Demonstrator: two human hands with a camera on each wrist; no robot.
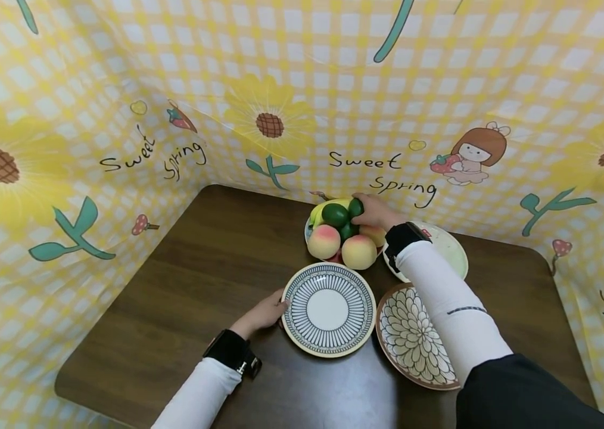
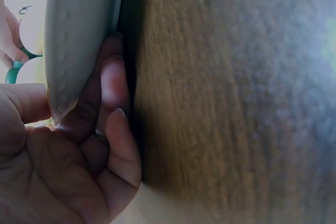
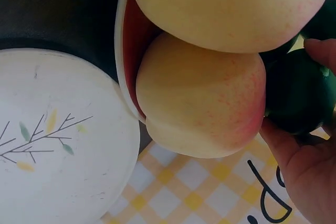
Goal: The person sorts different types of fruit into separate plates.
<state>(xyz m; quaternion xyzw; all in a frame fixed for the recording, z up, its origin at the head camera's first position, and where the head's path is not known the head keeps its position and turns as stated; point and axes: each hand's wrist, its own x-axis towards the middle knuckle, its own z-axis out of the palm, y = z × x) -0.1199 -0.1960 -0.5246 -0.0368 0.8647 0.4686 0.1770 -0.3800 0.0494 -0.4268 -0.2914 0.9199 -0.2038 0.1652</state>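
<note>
My left hand holds the left rim of a white plate with black radiating lines. In the left wrist view the thumb lies over the rim of the plate, and curled fingers lie underneath, close to the table. At the back, my right hand reaches into a bowl of fruit and grips a dark green oval fruit between thumb and fingers. Beside it lie more green fruits, several peaches and yellow bananas.
A brown-rimmed plate with a petal pattern lies right of the lined plate, partly under my right forearm. Behind it sits a pale plate with a twig design. The brown wooden table meets a yellow checked cloth behind.
</note>
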